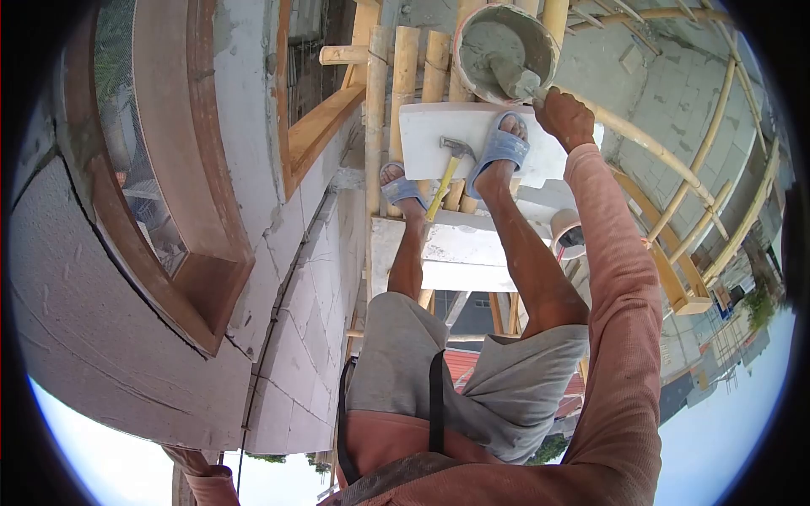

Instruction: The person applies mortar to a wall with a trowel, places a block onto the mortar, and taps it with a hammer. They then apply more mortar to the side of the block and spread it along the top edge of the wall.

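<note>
My right hand (564,118) is closed round the handle of a trowel (513,78), whose blade dips into grey wet mortar (488,42). The mortar sits in a round bucket (462,74) at the top of the view. At the lower left edge, my left hand (191,460) is against the end of the block wall, and its fingers are hidden. Between my sandalled feet lies a hammer (447,173) with a yellow handle, its head on a white board (422,126).
I stand on a bamboo scaffold (405,63) beside a block wall (291,363) with wooden window frames (325,126). A smaller whitish container (567,228) is below the board at right. Bamboo rails (658,156) curve along the right side, and gaps in the platform show the drop below.
</note>
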Demonstrator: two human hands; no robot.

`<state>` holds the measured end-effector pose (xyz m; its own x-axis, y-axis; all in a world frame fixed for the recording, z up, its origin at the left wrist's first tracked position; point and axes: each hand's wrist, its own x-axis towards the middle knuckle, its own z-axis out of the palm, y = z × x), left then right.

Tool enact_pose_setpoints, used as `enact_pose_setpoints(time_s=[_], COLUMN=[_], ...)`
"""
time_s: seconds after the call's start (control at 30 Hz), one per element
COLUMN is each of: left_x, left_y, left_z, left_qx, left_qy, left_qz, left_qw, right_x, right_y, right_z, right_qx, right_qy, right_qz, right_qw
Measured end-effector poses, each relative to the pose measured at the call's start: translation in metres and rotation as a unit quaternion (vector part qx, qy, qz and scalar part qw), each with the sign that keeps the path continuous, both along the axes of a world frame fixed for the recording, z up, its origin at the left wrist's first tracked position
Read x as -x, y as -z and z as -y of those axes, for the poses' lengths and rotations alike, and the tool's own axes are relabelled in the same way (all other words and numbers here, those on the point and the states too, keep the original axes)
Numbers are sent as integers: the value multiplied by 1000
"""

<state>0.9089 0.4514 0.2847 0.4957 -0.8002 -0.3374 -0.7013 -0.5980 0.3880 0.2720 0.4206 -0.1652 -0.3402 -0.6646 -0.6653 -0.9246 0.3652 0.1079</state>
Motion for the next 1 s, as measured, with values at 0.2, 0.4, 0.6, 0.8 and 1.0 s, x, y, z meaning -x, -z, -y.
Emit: enact_pose_setpoints(time_s=[0.2, 0.4, 0.6, 0.8, 1.0], left_x=[-3, -4, -6, -9, -10], left_y=[-7, -7, -8, -9, -8], left_z=[2, 2, 3, 1, 0], left_qx=[12, 13, 18, 25, 30], left_qy=[7, 23, 34, 39, 39], left_qz=[-6, -8, -12, -20, -31], left_qw=[1000, 1000, 999, 999, 998], right_x=[28, -16, -143, -242, -232], right_y=[7, 13, 32, -8, -46], right_z=[-60, -94, -88, -72, -100], right_qx=[73, 109, 188, 79, 101], right_qy=[165, 197, 201, 164, 166], right_qz=[82, 101, 37, -8, 25], right_qw=[980, 969, 961, 983, 981])
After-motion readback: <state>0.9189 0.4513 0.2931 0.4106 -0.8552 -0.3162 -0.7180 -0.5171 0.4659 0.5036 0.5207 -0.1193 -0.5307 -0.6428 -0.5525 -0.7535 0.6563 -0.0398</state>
